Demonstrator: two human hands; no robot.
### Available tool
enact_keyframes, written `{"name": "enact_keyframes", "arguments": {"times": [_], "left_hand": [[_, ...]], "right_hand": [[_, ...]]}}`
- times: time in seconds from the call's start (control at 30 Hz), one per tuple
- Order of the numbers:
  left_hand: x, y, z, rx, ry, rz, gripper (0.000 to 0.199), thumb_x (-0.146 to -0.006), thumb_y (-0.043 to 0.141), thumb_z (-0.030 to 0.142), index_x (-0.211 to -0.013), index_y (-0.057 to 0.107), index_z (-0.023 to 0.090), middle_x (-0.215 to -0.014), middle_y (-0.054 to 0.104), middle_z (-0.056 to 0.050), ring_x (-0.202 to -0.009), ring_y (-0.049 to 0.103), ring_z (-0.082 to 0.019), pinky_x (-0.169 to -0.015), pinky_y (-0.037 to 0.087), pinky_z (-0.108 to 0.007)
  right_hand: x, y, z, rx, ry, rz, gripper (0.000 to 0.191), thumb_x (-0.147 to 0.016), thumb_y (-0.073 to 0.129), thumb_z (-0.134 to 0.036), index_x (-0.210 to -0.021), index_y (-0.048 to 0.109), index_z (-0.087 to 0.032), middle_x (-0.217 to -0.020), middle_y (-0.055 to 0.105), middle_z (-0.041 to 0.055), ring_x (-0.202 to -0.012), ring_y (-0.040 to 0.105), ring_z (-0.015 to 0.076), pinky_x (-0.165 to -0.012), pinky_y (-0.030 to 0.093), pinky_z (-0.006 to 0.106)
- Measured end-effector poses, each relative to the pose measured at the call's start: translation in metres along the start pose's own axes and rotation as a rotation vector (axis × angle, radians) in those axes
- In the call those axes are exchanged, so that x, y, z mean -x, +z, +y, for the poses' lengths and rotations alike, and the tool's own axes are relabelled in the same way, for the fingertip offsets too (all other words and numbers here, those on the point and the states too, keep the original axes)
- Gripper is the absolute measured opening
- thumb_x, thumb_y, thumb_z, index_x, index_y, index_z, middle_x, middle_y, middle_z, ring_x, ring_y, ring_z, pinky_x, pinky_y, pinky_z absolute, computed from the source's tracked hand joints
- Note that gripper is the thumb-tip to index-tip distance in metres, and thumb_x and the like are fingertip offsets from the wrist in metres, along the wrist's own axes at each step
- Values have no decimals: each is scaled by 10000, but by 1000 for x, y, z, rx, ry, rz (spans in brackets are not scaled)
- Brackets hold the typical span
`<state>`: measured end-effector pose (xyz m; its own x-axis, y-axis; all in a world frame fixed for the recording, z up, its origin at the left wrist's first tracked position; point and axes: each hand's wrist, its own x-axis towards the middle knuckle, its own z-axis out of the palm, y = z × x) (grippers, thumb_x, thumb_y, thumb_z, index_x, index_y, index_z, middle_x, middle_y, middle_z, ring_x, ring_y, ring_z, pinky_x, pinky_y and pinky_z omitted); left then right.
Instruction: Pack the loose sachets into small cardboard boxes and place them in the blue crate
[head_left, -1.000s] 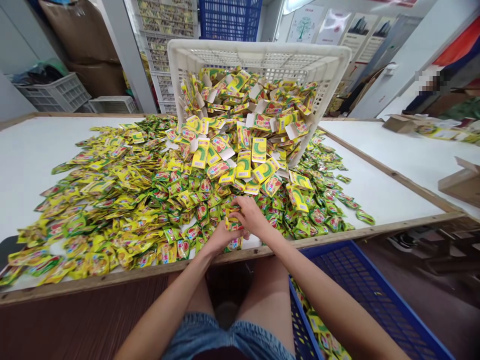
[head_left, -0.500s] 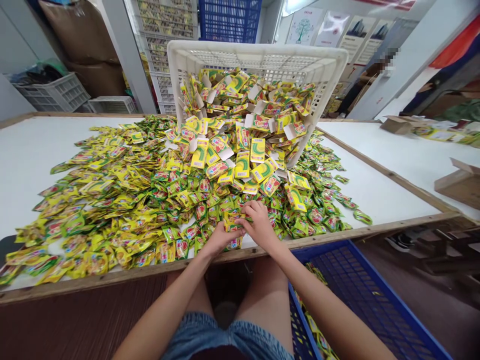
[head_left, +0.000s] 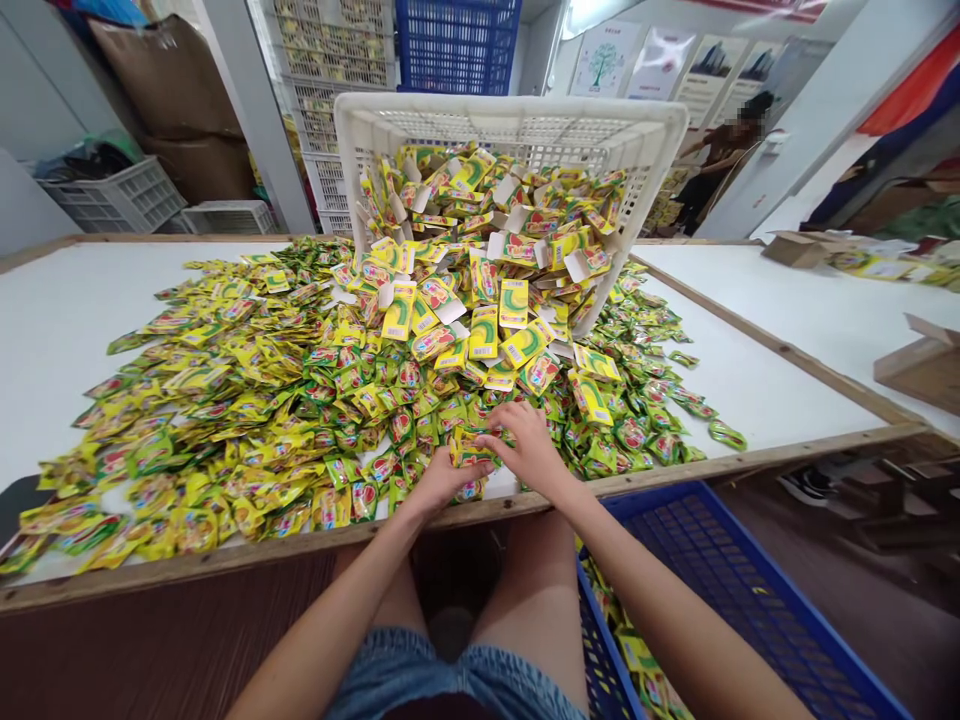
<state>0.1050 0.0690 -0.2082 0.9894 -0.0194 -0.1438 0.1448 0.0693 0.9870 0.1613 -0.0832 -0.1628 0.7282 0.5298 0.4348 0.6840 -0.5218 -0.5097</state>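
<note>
My left hand grips a small yellow box low over the near edge of the table, its thumb along the box's near side. My right hand is at the box's right end, thumb and curled fingers closed about it; the fingers partly hide that end. Around both hands lie green and yellow sachets with a red fruit print. Just beyond them, yellow cartons with open white flaps spill out of a tipped white plastic basket.
A wooden rim edges the white table. Below right stands a blue crate with packets beside it. Cardboard boxes sit at the right. A person is in the background, near stacked crates.
My right hand has shifted slightly right and its fingers have loosened a little at the box. My left hand keeps its hold. The background person shows more fully.
</note>
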Motion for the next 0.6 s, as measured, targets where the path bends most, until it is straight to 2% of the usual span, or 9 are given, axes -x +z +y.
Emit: {"name": "enact_keyframes", "arguments": {"times": [0.1,0.17,0.27,0.37,0.43,0.5,0.6], "left_hand": [[-1,1,0,-21,-1,5,297,-589,755,296,-804,656,117,-715,646,-19,-673,566,-150,-693,454,-276],[-1,1,0,-36,5,15,318,-593,751,307,-828,648,120,-736,649,-20,-702,574,-157,-710,454,-278],[-1,1,2,-58,16,28,364,-601,743,326,-875,625,116,-781,658,-39,-752,589,-178,-740,459,-293],[5,0,8,-78,70,96,491,-610,741,305,-1029,539,149,-930,645,-59,-869,586,-190,-808,446,-300],[12,-2,12,-96,131,158,559,-664,703,293,-1139,427,189,-984,620,-60,-897,588,-182,-812,449,-302],[19,-4,14,-107,173,190,552,-724,648,289,-1182,348,219,-953,611,-49,-865,605,-176,-776,469,-305],[26,-6,16,-126,172,154,475,-761,603,264,-1174,370,231,-940,602,-37,-857,610,-174,-756,479,-293]], "right_hand": [[-1,-2,-5,-46,-5,17,91,-824,575,-282,-872,612,-214,-960,588,49,-936,475,212,-795,336,350],[1,2,-8,-45,-45,-25,86,-824,575,-279,-806,633,-217,-984,584,53,-968,457,221,-810,335,365],[7,11,-8,-31,-64,-98,188,-840,548,-297,-709,650,-208,-1019,575,67,-1003,431,234,-814,340,387],[14,16,-3,-91,-26,-146,183,-844,536,-316,-748,640,-200,-967,585,72,-972,463,231,-819,352,402],[19,20,1,-245,59,-110,127,-844,535,-301,-889,597,-200,-916,596,58,-900,519,205,-822,376,398],[25,25,3,-490,171,-15,181,-842,530,-284,-1003,514,-202,-912,601,48,-852,564,179,-807,419,366],[34,35,3,-757,294,142,200,-834,532,-289,-1004,473,-204,-917,606,49,-868,591,171,-781,463,316]]}}
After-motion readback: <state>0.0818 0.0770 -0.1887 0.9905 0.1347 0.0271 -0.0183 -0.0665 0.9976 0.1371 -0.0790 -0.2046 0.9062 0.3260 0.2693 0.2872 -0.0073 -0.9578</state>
